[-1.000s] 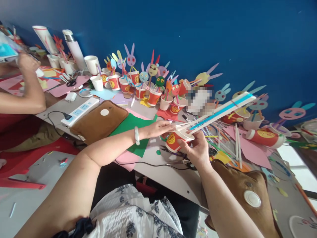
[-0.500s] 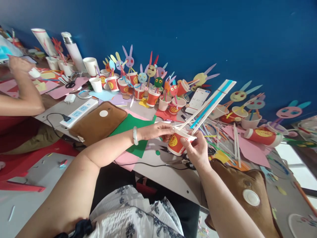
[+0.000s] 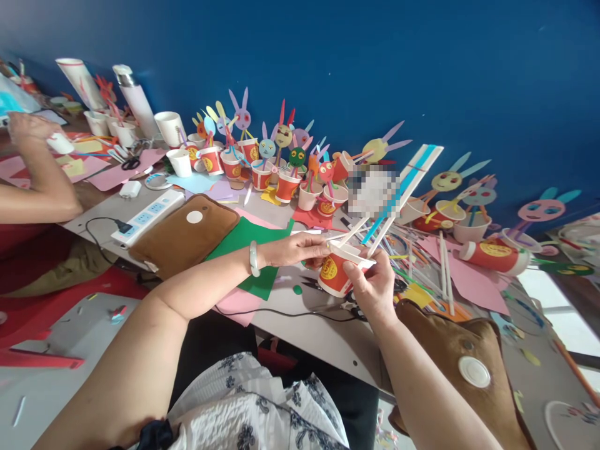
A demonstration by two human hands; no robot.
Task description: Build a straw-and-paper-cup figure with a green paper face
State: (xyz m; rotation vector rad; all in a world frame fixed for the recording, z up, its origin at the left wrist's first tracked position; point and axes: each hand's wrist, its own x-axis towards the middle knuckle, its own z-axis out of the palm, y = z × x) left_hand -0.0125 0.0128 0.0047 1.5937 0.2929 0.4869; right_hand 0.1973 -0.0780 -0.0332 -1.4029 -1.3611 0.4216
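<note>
A red paper cup (image 3: 336,274) with a yellow emblem is tilted above the table between my hands. My right hand (image 3: 372,281) grips its right side, thumb on the front. My left hand (image 3: 300,248) is closed at the cup's left rim, fingers pinched together. Long white and blue paper strips (image 3: 407,185) rise out of the cup and lean to the right, bound by a thin dark band near the top. Scissors (image 3: 349,303) lie partly hidden under the cup. A green paper sheet (image 3: 255,259) lies beside my left wrist.
Several cups with paper rabbit heads (image 3: 297,157) line the blue wall. Brown cushions (image 3: 185,231) flank me, one by a white power strip (image 3: 149,215). A black cable (image 3: 281,311) crosses the table edge. Loose strips and pink paper (image 3: 473,284) lie right. Another person's arm (image 3: 40,169) is at far left.
Almost nothing differs: the view has shifted slightly. Both hands keep their places on the cup, and the strips still lean right.
</note>
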